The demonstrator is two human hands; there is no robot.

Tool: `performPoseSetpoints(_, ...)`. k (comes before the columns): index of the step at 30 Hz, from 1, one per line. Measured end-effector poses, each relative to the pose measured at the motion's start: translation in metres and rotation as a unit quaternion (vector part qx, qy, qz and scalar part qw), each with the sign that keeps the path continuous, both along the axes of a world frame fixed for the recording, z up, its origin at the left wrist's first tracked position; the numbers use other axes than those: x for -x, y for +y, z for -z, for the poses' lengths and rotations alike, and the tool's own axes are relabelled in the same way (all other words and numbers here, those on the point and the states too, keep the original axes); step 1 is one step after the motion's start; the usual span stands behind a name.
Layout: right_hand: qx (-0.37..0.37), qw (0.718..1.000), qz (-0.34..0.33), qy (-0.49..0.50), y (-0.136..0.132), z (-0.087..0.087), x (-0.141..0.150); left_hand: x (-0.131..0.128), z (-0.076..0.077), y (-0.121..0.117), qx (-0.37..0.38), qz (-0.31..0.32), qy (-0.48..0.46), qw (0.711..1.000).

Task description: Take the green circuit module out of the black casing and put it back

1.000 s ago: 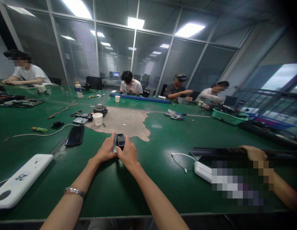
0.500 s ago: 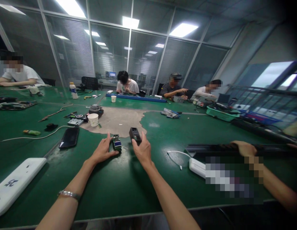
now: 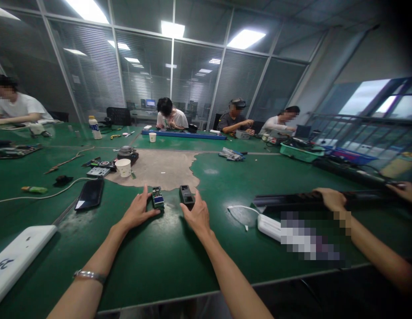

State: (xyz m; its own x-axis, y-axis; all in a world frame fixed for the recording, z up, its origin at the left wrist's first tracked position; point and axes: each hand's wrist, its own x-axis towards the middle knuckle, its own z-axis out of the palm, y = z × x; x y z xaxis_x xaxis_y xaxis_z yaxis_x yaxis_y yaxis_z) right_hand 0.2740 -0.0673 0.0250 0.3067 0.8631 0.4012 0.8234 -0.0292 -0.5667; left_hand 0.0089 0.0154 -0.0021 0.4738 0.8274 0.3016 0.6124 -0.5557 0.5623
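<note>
My left hand (image 3: 136,213) rests on the green table with thumb and index finger spread apart. Between them, close to the fingertips, lies a small green circuit board (image 3: 158,199) with a blue-and-white part on it. To its right is a black plastic casing (image 3: 186,194) with rectangular openings, low at the table surface. My right hand (image 3: 197,213) has its thumb and fingers around the near end of this casing. The other fingers of both hands are partly hidden.
A black phone (image 3: 90,195), a paper cup (image 3: 123,168) and a white power bank-like block (image 3: 23,254) lie leftward. At right, a co-worker's hand (image 3: 331,200) touches a long black bar (image 3: 282,200), near a white block with a cable (image 3: 269,227). Several people sit opposite.
The black casing, tilted in my right hand before, now sits flatter and lower. My left hand keeps its place by the circuit board. The whole view has shifted slightly.
</note>
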Motion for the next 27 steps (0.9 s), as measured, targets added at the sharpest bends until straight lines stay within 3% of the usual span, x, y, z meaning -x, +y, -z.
performPoseSetpoints(5, -0.042, 0.999, -0.003, -0.012, 0.0, 0.004, -0.004, 0.001, 0.001, 0.001, -0.004, 0.003, 0.008, 1.0)
performPoseSetpoints(10, 0.002, 1.0, -0.003, -0.01, 0.0, 0.007, 0.0, 0.002, 0.003, 0.001, -0.012, -0.001, -0.002, 1.0)
performPoseSetpoints(15, -0.04, 0.998, -0.017, 0.041, 0.003, -0.014, 0.013, 0.003, 0.004, 0.002, -0.013, 0.003, -0.012, 1.0)
performPoseSetpoints(20, -0.061, 0.99, -0.07, 0.102, 0.011, -0.042, 0.048, 0.004, 0.008, 0.004, -0.029, 0.002, -0.015, 0.999)
performPoseSetpoints(27, -0.007, 0.994, -0.089, 0.057, 0.02, -0.044, 0.087, 0.004, 0.014, 0.005, -0.042, 0.001, -0.043, 0.998)
